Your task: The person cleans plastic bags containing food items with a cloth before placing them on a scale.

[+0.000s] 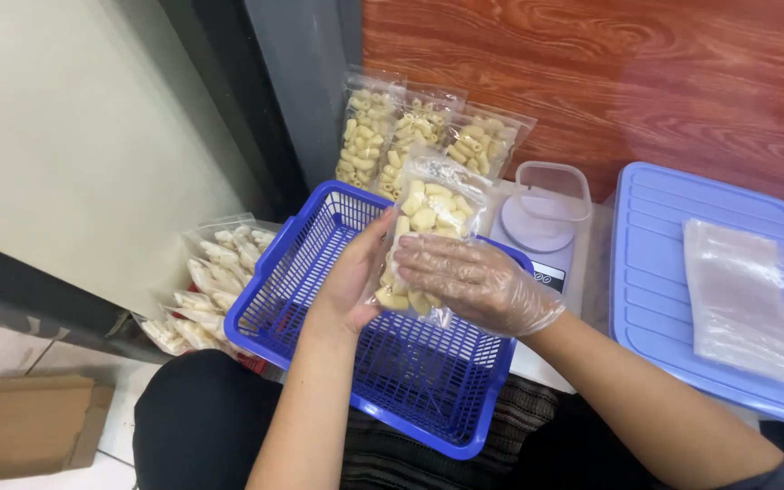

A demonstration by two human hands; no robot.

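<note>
Both hands clasp a clear snack bag (428, 238) above the blue basket (319, 299); bare left hand (356, 277) behind, gloved right hand (474, 281) flat across its front. Filled bags (410, 132) stand beyond the basket's far rim.

Pretty bright, even indoor light with soft shadows, a bit of glare on the glossy wood panel (610, 73), everything sharp, slight wide-angle stretch at the edges.

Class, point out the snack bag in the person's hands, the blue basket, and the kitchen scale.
snack bag (430, 210): head view, on its upper filled part.
blue basket (276, 292): head view, left mesh wall.
kitchen scale (537, 227): head view, round weighing platform.
</note>
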